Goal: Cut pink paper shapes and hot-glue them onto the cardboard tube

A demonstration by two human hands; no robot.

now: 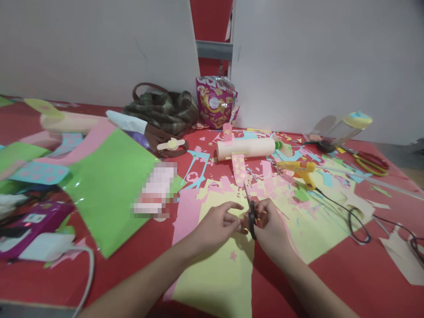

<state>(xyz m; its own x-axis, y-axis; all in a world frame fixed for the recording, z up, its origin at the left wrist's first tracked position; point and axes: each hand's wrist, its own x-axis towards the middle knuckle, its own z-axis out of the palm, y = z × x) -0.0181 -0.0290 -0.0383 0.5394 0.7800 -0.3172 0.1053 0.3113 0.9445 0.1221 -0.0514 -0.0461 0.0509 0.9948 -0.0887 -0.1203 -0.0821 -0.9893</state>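
My right hand point(273, 227) is closed around the black handles of small scissors point(252, 218), whose blades point away from me. Close beside them, my left hand point(215, 227) has its fingers curled in towards the scissors; whatever it may pinch is too small or hidden. Both hands are above a yellow paper sheet point(212, 282) lying partly over a pink sheet point(185, 212). A small pink star point(233, 255) rests on the yellow sheet. Beyond the hands lies a pale tube point(255, 148) with a star-dotted pink strip point(239, 170) at its side.
Paper scraps litter the red table. On the right are a yellow glue gun point(300, 170) with a black cord, red-and-yellow scissors point(371, 162) and a tipped clear bottle point(347, 128). Leftward lie green sheets point(109, 190) and a white charger point(48, 247). A snack bag point(217, 101) stands behind.
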